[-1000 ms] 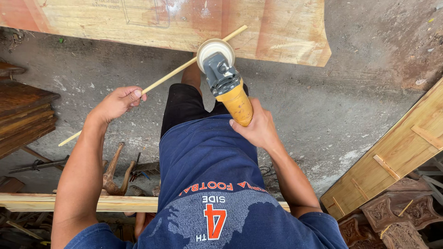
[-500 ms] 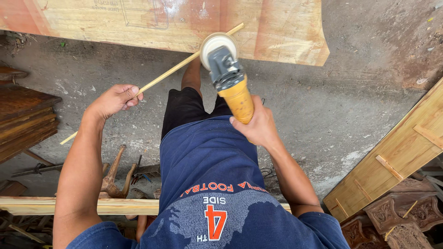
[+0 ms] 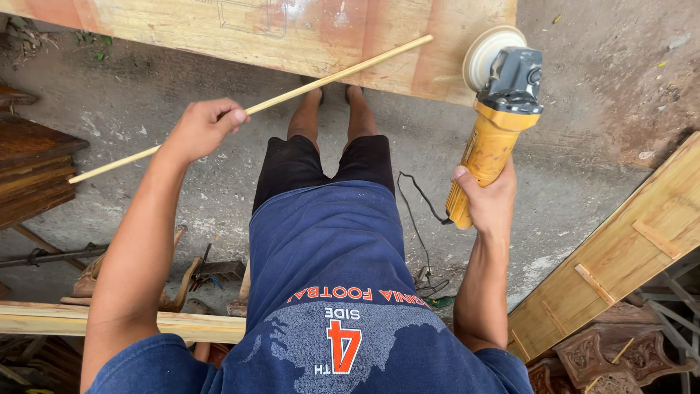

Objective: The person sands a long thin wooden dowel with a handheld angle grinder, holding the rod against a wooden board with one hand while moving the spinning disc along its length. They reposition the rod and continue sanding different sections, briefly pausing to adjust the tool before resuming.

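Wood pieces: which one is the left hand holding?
The thin round stick, pinched in the left hand. It is slim and slants across the wide flat board; the plank lies below, untouched.

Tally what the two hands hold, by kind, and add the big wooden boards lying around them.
Thin wooden stick, in the left hand: 1
Yellow angle grinder, in the right hand: 1
Large wooden boards, one ahead and one at the right: 2
Total: 4
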The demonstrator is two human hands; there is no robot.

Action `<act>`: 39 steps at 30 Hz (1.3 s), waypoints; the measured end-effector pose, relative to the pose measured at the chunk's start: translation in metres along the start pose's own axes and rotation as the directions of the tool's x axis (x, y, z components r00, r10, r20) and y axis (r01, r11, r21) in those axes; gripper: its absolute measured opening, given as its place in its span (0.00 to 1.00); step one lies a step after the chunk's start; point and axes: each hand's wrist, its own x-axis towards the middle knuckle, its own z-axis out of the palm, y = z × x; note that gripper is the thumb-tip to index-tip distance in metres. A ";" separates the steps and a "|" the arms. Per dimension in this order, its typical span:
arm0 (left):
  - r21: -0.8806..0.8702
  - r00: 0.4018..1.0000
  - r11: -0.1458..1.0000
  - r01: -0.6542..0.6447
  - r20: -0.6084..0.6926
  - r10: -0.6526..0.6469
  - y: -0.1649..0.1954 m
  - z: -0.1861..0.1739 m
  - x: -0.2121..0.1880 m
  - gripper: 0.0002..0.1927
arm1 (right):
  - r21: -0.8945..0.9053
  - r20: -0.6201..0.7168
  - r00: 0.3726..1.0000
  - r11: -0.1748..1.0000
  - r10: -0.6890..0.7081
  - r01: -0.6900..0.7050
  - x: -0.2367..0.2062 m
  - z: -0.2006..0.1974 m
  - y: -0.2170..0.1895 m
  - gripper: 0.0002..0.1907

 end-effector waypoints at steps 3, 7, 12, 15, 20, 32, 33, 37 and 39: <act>0.156 0.967 0.966 -0.206 -0.117 0.225 0.031 0.019 0.019 0.12 | 0.074 -0.031 0.999 0.997 0.029 -0.027 -0.010 0.000 0.005 0.22; 0.376 0.853 0.830 -0.412 -0.162 0.496 0.065 0.043 0.038 0.13 | 0.178 -0.049 0.998 0.983 0.041 -0.032 -0.024 0.007 0.014 0.23; 0.460 0.858 0.804 -0.376 -0.154 0.489 0.063 0.037 0.044 0.11 | 0.185 -0.027 0.999 0.982 0.045 -0.039 -0.032 0.012 0.024 0.23; 0.463 0.875 0.810 -0.359 -0.136 0.465 0.049 0.034 0.041 0.10 | 0.182 -0.008 0.999 0.983 0.036 -0.034 -0.033 0.016 0.027 0.22; 0.472 0.803 0.751 -0.461 -0.139 0.580 0.028 0.038 0.031 0.09 | 0.048 0.004 1.000 0.999 -0.006 0.006 -0.033 0.028 0.024 0.26; 0.440 0.863 0.829 -0.344 -0.199 0.464 0.008 0.047 0.021 0.09 | -0.354 0.081 0.996 0.935 0.037 -0.007 -0.024 0.067 0.009 0.29; 0.455 0.856 0.820 -0.348 -0.203 0.476 0.008 0.047 0.021 0.08 | -0.392 0.102 0.994 0.920 0.038 0.005 -0.024 0.071 0.007 0.29; 0.506 0.826 0.784 -0.359 -0.219 0.519 0.008 0.049 0.018 0.07 | -0.458 0.193 0.981 0.887 0.031 0.062 -0.024 0.091 0.001 0.32; 0.519 0.818 0.775 -0.361 -0.223 0.530 0.010 0.050 0.016 0.07 | -0.443 0.230 0.973 0.892 0.011 0.094 -0.026 0.099 -0.001 0.33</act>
